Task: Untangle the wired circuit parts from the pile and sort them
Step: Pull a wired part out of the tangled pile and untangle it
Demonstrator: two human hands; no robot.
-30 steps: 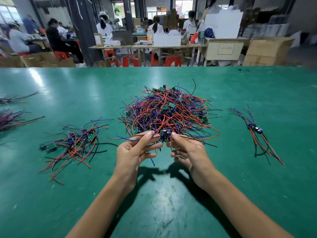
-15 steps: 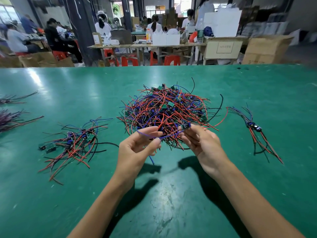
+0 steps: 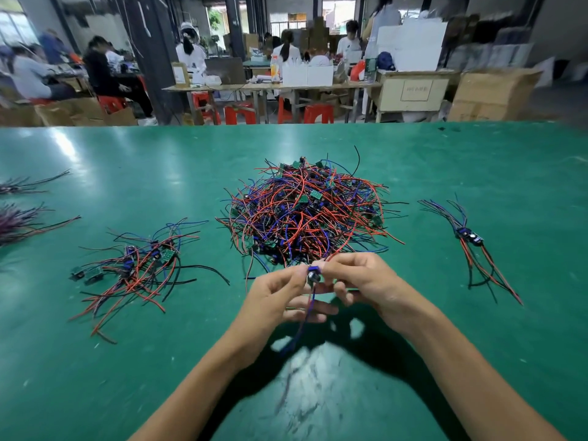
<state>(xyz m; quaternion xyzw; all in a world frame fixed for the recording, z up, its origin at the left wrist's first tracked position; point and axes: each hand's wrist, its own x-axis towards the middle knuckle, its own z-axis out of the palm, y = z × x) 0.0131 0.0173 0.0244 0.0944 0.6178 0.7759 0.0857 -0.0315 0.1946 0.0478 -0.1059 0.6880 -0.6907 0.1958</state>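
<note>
Head view: two hands (left hand (image 3: 276, 296), right hand (image 3: 366, 283)) pinch one circuit part (image 3: 312, 275)

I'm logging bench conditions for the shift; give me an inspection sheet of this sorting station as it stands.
Surface: glossy green table, scuffed near the front.
Job's things: tangled red, blue and black wire pile; sorted batch on the left; small bundle on the right.
Clutter: dark wire bunches at the left edge.
Hands: left hand and right hand pinch one small blue wired part.
Cables: its blue lead hangs down.
Surroundings: seated workers, cardboard boxes, red stools.
</note>
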